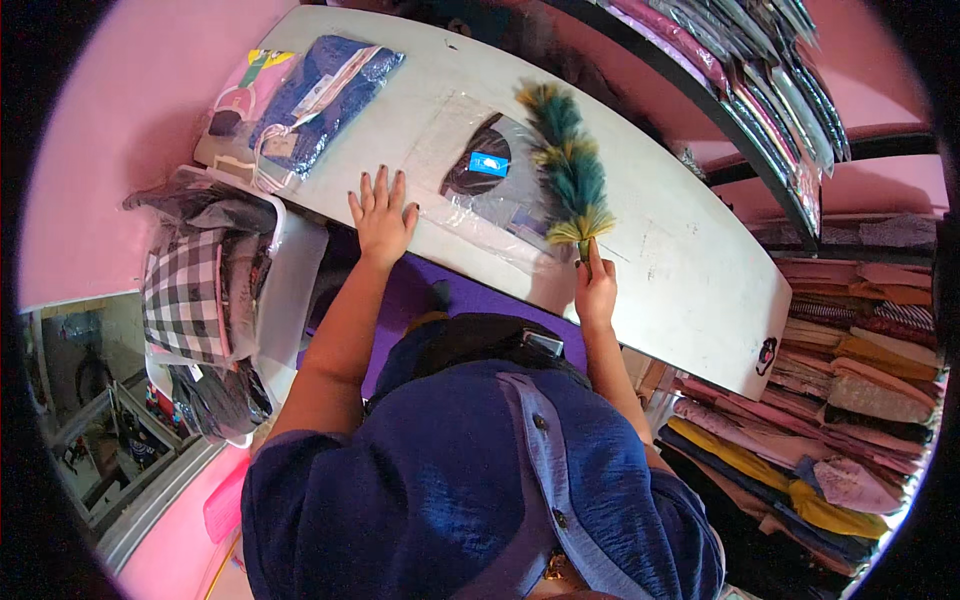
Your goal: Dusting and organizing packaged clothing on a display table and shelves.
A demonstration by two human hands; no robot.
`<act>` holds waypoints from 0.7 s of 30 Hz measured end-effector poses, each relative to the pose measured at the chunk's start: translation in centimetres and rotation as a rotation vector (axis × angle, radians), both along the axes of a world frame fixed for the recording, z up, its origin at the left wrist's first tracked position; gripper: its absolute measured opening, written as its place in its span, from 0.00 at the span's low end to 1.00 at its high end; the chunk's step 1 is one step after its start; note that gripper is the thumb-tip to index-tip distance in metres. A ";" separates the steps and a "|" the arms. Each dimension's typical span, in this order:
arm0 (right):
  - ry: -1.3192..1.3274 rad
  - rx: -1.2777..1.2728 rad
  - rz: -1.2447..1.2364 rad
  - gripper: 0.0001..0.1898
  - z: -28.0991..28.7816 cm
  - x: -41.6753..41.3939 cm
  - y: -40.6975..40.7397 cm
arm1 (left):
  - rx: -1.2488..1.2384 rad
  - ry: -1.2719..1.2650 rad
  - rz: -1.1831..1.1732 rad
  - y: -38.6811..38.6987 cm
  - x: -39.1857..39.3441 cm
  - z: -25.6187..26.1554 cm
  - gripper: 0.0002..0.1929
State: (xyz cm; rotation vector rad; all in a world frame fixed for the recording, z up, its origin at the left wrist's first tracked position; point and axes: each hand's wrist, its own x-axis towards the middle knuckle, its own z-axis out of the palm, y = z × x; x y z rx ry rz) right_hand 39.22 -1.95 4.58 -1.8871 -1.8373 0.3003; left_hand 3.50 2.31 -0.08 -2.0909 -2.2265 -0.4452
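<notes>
My right hand (596,285) grips the short handle of a fluffy green and yellow duster (571,169). The duster's head points away from me, over the right side of a garment in a clear plastic bag (491,206). That garment is grey with a dark neckline and bears a blue tag. Flat on the white table (660,300), near its front edge, rests my left hand (384,221) with its fingers spread. It holds nothing and lies left of the bagged garment.
At the table's left end lie a bagged blue garment (322,101) and a bagged pink one (251,94). A white plastic bin (289,277) of clothes, one checked (191,292), stands at left. Shelves at right hold folded fabrics (862,375); bagged garments (757,82) fill a rack above.
</notes>
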 end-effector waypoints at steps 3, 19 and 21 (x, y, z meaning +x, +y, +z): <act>-0.028 -0.031 0.167 0.25 1.2 -1.6 0.4 | 0.041 -0.015 -0.021 -0.3 -0.4 -0.4 0.32; -0.127 -0.114 0.325 0.26 -0.6 -4.2 -1.5 | -0.029 -0.041 0.004 -0.1 -0.4 -0.3 0.33; -0.139 -0.043 0.021 0.26 -1.3 -3.2 -1.6 | -0.031 -0.041 0.000 0.1 -0.2 -0.2 0.33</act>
